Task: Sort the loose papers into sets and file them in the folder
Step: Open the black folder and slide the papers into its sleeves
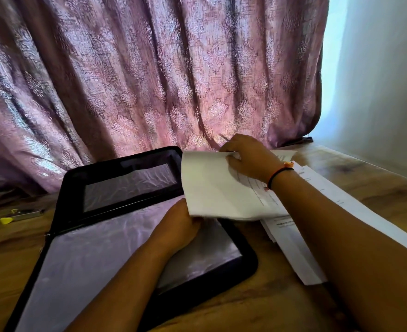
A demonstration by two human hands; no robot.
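Note:
A black folder (61, 219) lies open on the wooden table, its clear plastic sleeves facing up. A set of white papers (216, 188) is lifted over the folder's right edge. My left hand (178, 226) grips the set's near left corner from below, over the sleeve. My right hand (245, 156) pinches the set's far edge, fingers curled over it. More loose printed papers (291, 240) lie spread on the table to the right, partly under my right forearm.
A purple patterned curtain (149, 80) hangs right behind the table's far edge. A yellow-tipped pen or marker (20, 215) lies at the left. A white wall (377, 92) borders the right side. Bare wood (257, 305) shows near the front.

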